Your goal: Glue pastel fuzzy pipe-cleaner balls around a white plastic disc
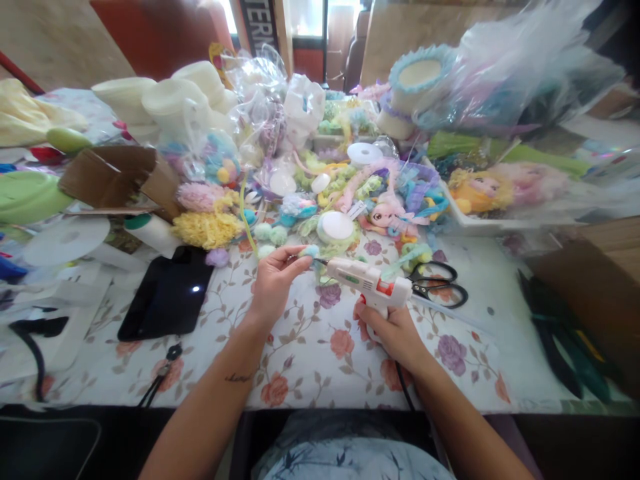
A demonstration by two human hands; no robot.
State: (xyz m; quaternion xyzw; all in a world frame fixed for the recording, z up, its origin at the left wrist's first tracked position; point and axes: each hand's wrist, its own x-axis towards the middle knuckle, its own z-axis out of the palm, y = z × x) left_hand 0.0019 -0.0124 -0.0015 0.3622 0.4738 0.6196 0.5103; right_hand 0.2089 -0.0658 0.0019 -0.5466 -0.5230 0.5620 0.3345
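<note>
I judged the step in hand to be gluing: my left hand (278, 283) pinched a small pale blue piece (311, 251) between thumb and fingertips, and my right hand (393, 323) was wrapped around the grip of a glue gun (353, 275), its nozzle pointed at the piece. I could not tell whether the tip touched it or the trigger was squeezed. The piece was over the middle of the table (310, 363), well in from the near edge. To my eye, the next move called for a steady pinch with fingers clear of the nozzle. I counted one piece held, one glue gun, one pair of scissors (440, 285) toward the right edge, one black tablet (167, 293) toward the left edge, one lavender pompom (217, 258), and at least two pale green pompoms (279, 235) beyond my left hand.
</note>
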